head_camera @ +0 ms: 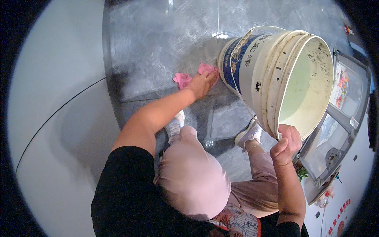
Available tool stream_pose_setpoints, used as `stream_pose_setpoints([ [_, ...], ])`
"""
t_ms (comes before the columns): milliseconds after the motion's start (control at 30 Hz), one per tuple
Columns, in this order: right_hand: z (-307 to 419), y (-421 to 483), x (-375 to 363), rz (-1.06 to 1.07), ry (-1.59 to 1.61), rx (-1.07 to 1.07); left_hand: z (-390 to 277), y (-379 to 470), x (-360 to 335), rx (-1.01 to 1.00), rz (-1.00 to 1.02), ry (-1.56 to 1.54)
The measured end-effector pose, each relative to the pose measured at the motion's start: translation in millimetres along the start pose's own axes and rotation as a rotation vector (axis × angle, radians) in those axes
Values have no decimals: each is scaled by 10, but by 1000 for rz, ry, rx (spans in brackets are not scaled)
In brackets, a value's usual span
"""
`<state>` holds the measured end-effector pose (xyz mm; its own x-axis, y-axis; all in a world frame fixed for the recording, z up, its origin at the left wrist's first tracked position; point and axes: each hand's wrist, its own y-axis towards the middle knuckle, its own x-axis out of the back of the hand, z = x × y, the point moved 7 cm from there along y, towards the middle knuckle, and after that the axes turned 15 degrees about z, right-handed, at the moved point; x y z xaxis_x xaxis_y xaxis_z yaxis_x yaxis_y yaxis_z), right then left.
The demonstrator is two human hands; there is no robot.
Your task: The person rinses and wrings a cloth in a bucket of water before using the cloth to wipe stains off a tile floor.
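My left hand presses a pink cloth against the grey marbled floor, close beside the base of a large plastic bucket; part of the cloth sticks out on the hand's left side. The bucket is off-white with a dark blue band, bears writing and has dirty marks near its rim. Pale greenish liquid shows inside. Its handle hangs down along the side. My right hand grips the bucket's near rim. Whether the bucket leans or stands upright, I cannot tell.
A pale wall or panel borders the floor on the left. My white shoes are between me and the bucket. At the right stands a grey-framed mesh enclosure, with a green plant near its lower end.
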<state>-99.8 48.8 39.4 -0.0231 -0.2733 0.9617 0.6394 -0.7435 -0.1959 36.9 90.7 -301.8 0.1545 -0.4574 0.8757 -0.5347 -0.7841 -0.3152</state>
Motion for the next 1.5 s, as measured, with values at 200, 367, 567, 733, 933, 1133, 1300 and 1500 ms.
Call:
stream_pose_setpoints([
  [200,14,1,43,-15,-20,10,388,185,486,43,-44,-43],
  [367,-11,-16,8,-28,-32,8,324,181,386,-95,-106,184],
  [567,21,11,40,-11,-35,19,1180,474,946,292,36,661],
  [733,-53,-64,11,10,-44,-13,1094,806,1044,322,80,757],
  [933,12,-53,9,-39,-28,6,338,109,339,149,-169,34],
  [1133,-78,-70,30,-57,-25,24,-585,-179,-42,-9,48,140],
  [1300,-129,-93,100,-77,-60,-15,297,46,234,16,132,-480],
  [1500,-42,-121,26,-139,-40,10,1182,-213,676,591,-251,-76],
])
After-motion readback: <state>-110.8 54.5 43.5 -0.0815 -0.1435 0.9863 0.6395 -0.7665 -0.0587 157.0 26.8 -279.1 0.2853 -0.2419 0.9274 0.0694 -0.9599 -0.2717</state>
